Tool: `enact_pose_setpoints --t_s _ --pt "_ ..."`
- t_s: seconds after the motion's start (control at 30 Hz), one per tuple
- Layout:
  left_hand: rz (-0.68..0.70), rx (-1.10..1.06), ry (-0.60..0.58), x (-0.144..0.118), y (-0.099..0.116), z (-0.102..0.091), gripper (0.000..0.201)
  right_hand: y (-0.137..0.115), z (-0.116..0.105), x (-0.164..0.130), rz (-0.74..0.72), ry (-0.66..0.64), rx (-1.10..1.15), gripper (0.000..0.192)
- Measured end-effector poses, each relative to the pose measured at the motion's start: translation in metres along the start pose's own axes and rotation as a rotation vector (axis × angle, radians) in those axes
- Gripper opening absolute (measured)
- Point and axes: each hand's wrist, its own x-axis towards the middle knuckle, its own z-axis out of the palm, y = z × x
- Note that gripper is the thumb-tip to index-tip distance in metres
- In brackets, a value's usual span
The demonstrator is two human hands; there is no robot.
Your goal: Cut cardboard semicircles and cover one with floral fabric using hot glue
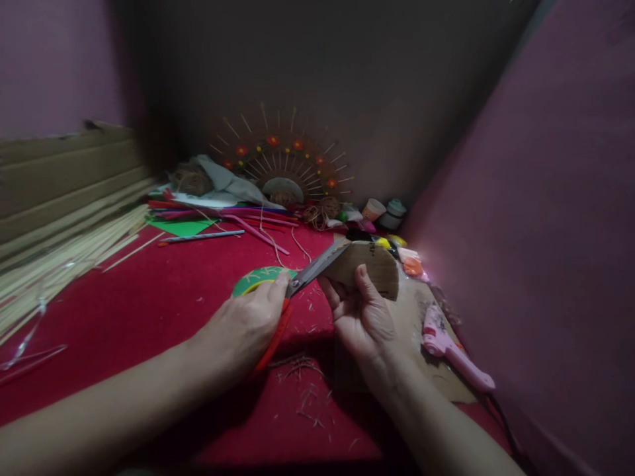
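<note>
My left hand (pixel 248 327) grips red-handled scissors (pixel 312 270) whose steel blades point up and right into a brown cardboard piece (pixel 374 264). My right hand (pixel 364 317) holds that cardboard piece by its lower edge, thumb on its face. The blades are slightly parted at the cardboard's left edge. Just behind my left hand a green round disc (pixel 255 277) with pale marks lies on the red cloth (pixel 163 297).
A pink glue gun (pixel 454 350) lies on a cardboard sheet at the right. Thin bamboo sticks (pixel 64 258) are piled at the left. At the back stands a sunburst stick ornament (pixel 282 168) with red flowers, plus small jars (pixel 384 211), coloured straws, green paper and scattered clippings.
</note>
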Motion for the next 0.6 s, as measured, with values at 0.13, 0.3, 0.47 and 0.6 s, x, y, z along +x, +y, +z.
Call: enact_pose_setpoints --t_s 0.13,0.3,0.47,0.6 --pt "0.032 -0.016 0.045 -0.005 -0.008 0.007 0.054 0.000 -0.001 0.001 -0.009 0.030 0.000 0.026" --pt "0.031 0.004 -0.018 -0.004 -0.013 0.007 0.054 -0.001 -0.001 0.003 0.008 0.114 0.032 0.022" --pt "0.018 0.018 -0.082 -0.002 -0.011 0.005 0.056 0.001 -0.003 0.004 0.011 0.072 0.016 0.021" --pt "0.015 0.022 -0.076 -0.004 -0.013 0.007 0.059 0.002 0.000 0.003 0.001 0.091 0.040 0.026"
